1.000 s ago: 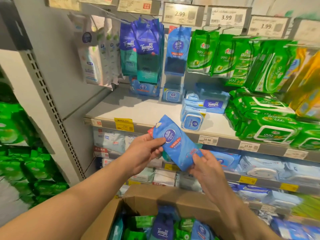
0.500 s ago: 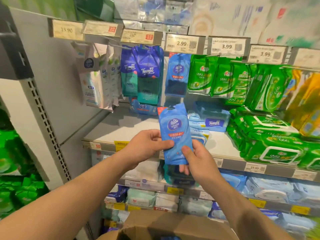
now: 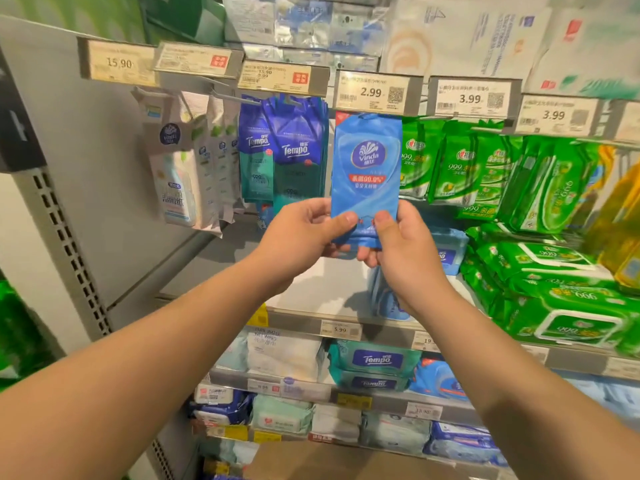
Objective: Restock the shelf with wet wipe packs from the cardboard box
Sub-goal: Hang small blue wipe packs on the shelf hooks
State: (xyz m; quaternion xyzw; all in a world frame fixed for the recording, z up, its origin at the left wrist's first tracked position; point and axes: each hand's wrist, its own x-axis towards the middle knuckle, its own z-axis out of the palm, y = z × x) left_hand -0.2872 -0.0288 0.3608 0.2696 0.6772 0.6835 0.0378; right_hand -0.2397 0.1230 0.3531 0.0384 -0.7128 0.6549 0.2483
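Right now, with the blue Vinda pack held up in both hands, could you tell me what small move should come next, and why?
Probably lift the flat blue Vinda wet wipe pack slightly and slide its top onto the hook under the white 2.99 price tag. The left hand and right hand pinch its bottom edge, it stands upright, and its top already sits just beneath that tag, between the hanging dark blue Tempo packs and green 999 packs.

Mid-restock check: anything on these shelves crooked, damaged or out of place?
Mostly tidy. The green wipe packs on the right shelf lie tilted and heaped rather than squared. The blue pack, upright under the 2.99 tag, is held by both hands and looks undamaged.
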